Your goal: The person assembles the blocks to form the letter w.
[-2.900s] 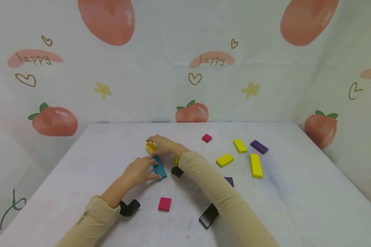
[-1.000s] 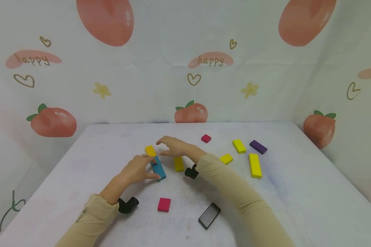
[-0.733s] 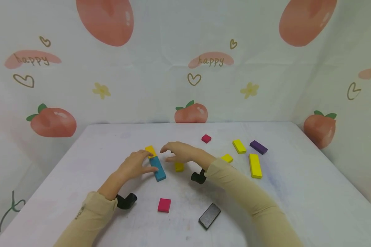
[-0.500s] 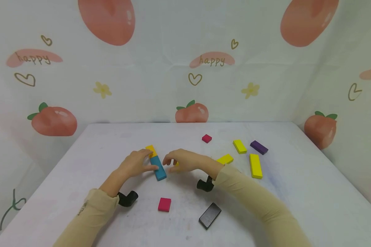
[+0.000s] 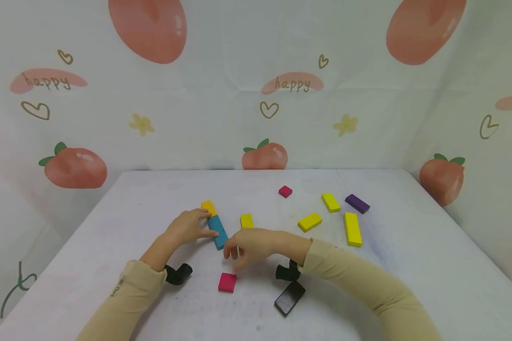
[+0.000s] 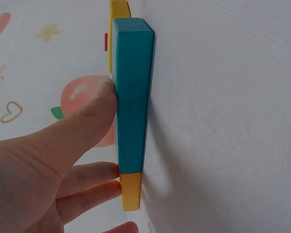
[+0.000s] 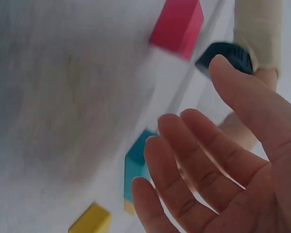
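Observation:
A blue block point(image 5: 218, 232) and an orange block point(image 5: 209, 207) lie end to end on the table in the head view. My left hand point(image 5: 185, 228) rests on them from the left: in the left wrist view, the thumb touches the blue block point(image 6: 133, 97) and two fingertips meet the row near the joint with the orange block point(image 6: 131, 191). Holding nothing, my right hand point(image 5: 256, 246) hovers with loosely bent fingers just beyond a red block point(image 5: 227, 282). Behind it a yellow block point(image 5: 246, 220) is partly covered.
A black block point(image 5: 289, 298) lies near the right wrist camera point(image 5: 288, 272). Farther right are several blocks: a purple one point(image 5: 357, 203), a long yellow one point(image 5: 352, 229) and shorter yellow ones point(image 5: 310, 221). Another red block point(image 5: 285, 191) sits toward the back.
My right hand has left the orange block and come nearer, toward the near red block. My left hand has eased from gripping the blue block to lying against it. The pair stays put.

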{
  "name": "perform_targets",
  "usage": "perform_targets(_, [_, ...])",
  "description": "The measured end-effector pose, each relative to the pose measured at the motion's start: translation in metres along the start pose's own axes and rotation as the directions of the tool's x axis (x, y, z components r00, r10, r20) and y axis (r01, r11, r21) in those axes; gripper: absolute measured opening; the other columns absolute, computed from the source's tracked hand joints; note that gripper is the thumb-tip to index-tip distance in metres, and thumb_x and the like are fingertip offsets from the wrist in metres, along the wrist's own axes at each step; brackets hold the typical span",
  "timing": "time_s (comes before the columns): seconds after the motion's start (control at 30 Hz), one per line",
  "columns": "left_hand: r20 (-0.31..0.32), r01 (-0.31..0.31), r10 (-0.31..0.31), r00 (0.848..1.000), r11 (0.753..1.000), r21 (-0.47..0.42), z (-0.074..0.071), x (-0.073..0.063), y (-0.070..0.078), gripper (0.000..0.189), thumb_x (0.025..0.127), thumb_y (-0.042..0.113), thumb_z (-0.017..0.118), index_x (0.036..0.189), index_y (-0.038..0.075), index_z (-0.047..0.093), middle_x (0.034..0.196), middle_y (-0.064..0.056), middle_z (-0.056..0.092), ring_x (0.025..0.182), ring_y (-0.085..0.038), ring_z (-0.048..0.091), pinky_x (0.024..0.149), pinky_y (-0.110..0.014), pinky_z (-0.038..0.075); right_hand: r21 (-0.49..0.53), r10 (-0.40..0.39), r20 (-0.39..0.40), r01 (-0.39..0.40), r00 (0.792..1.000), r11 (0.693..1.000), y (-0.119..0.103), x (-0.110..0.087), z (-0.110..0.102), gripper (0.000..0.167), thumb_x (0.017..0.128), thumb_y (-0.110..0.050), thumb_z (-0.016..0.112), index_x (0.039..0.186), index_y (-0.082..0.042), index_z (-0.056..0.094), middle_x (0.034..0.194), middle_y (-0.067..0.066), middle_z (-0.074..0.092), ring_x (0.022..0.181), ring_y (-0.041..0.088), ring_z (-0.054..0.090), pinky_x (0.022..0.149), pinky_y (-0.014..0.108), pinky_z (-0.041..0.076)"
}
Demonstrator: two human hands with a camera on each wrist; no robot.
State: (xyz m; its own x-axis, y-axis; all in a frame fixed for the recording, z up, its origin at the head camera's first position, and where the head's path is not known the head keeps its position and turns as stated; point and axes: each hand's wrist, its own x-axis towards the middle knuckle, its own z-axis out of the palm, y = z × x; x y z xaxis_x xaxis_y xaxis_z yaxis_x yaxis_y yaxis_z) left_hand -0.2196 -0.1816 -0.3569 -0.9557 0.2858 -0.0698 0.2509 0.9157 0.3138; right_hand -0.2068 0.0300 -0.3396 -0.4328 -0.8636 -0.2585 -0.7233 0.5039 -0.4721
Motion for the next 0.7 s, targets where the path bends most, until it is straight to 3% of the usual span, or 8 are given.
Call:
perform_targets(0.23, [0.015,0.016,-0.016,1.0,1.0,-0.002,0.0,0.0,0.002,0.069,0.078,0.038,0.073,0.129,-0.004,0.052,0.133,-0.023,0.052,0.124,-0.041,0.047,0.103,-0.052,0.042,-0.084,0.02,0.042,-0.017,0.999,0.996,-0.01,0.002,0.008,0.038,0.079,-0.036,0.073,0.11,-0.016,0.062,0.089,-0.008,0.066,0.076,0.0,0.052,0.067,0.009,0.045])
perform_targets(0.7, [0.036,0.033,-0.033,0.999,0.999,-0.013,0.0,-0.001,0.005,0.068,0.079,0.036,0.072,0.13,-0.004,0.051,0.136,-0.024,0.05,0.127,-0.041,0.044,0.104,-0.053,0.039,-0.122,-0.015,0.059,0.022,0.998,0.992,-0.013,0.004,0.015,0.039,0.077,-0.037,0.075,0.107,-0.015,0.061,0.082,-0.008,0.065,0.071,0.0,0.052,0.063,0.008,0.042])
